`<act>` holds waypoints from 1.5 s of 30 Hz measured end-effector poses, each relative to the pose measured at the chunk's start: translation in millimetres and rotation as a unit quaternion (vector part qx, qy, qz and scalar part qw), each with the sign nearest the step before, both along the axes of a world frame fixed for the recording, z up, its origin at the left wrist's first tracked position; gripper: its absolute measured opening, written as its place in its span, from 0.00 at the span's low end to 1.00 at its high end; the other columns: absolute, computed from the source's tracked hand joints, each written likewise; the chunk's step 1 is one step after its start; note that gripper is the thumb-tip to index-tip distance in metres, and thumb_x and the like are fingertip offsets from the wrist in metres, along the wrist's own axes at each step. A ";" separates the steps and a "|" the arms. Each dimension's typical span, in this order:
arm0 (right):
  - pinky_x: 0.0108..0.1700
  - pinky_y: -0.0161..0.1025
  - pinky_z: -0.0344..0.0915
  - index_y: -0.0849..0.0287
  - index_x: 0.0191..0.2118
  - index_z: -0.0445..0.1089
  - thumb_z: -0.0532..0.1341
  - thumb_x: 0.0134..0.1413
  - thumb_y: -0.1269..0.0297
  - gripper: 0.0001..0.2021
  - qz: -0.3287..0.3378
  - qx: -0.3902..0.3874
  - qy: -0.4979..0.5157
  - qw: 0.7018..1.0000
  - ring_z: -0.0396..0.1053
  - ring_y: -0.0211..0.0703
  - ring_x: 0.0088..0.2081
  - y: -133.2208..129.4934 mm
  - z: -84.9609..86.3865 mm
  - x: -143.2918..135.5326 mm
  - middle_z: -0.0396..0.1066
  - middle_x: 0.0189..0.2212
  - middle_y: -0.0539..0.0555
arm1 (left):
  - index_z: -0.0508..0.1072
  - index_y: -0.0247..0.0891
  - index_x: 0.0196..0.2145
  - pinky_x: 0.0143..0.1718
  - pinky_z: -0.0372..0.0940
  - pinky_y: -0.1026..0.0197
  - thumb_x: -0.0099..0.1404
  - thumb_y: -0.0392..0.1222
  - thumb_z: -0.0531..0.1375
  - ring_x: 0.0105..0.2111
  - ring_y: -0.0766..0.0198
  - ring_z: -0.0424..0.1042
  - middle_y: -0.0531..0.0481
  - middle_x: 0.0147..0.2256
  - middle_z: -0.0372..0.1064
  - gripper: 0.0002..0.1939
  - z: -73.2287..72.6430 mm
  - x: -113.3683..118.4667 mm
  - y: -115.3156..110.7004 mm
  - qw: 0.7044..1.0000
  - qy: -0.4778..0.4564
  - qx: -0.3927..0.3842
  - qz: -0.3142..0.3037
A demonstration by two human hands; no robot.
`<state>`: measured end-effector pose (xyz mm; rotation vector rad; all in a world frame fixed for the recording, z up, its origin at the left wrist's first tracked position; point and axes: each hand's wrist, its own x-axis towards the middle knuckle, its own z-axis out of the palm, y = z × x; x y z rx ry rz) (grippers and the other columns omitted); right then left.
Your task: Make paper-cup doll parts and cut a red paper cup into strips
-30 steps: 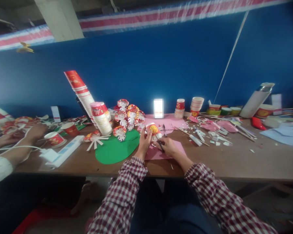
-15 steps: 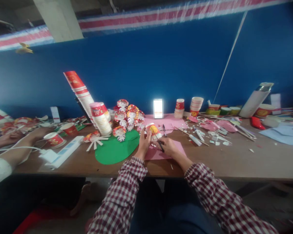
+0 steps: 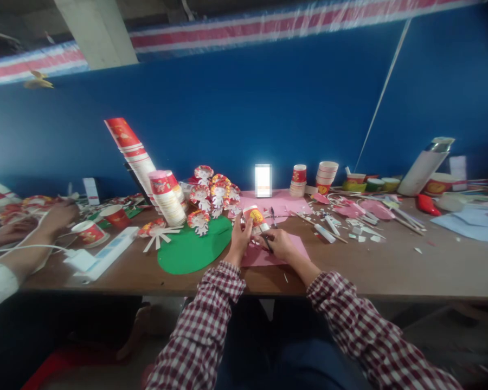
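Note:
My left hand (image 3: pixel 239 238) is closed around the side of a red and white paper cup (image 3: pixel 255 214) with a round yellow print. The cup is tilted over a pink paper sheet (image 3: pixel 296 250). My right hand (image 3: pixel 281 244) grips a slim black tool (image 3: pixel 266 242), whose tip is at the cup's lower part. Its exact kind is too small and blurred to make out. Just beyond, a dark pen (image 3: pixel 273 214) lies on pink paper. To the left, cut-paper flower figures (image 3: pixel 220 192) stand by a green paper oval (image 3: pixel 193 252).
Stacked cups (image 3: pixel 168 200) lean at the left; more cup stacks (image 3: pixel 327 174) stand behind. Paper scraps (image 3: pixel 360 230), sticks and a glue tube (image 3: pixel 324 233) litter the right. A power strip (image 3: pixel 111 252) lies left, near a co-worker's hand (image 3: pixel 63 214).
My hands keep nearly the same place on the cup and the tool. The co-worker's hand at the left has drawn back a little to the left, away from the cups.

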<state>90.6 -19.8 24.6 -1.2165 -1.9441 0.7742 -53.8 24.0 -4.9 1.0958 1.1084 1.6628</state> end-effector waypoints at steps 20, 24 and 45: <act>0.20 0.30 0.58 0.60 0.26 0.72 0.58 0.48 0.49 0.17 0.010 -0.100 0.062 0.993 0.62 0.36 0.18 -3.4 0.5 -3.1 0.67 0.17 0.50 | 0.60 0.34 0.57 0.45 0.65 0.55 0.62 0.52 0.56 0.43 0.56 0.70 0.37 0.49 0.67 0.29 -15.0 -5.1 9.3 0.952 0.282 0.082 0.080; 0.19 0.31 0.58 0.59 0.22 0.68 0.60 0.46 0.50 0.16 0.014 -0.115 0.075 0.990 0.61 0.36 0.18 -3.9 0.2 -4.2 0.64 0.15 0.49 | 0.61 0.31 0.56 0.47 0.64 0.55 0.62 0.52 0.55 0.45 0.55 0.70 0.35 0.51 0.65 0.29 -13.1 -5.1 7.7 0.949 0.291 0.085 0.088; 0.22 0.30 0.57 0.59 0.24 0.71 0.58 0.49 0.51 0.16 0.001 -0.044 0.035 0.998 0.62 0.36 0.20 3.8 -7.7 -0.1 0.67 0.19 0.50 | 0.68 0.36 0.50 0.40 0.67 0.58 0.59 0.50 0.59 0.40 0.57 0.72 0.42 0.40 0.72 0.23 -11.8 -5.3 5.8 0.963 0.252 0.068 0.069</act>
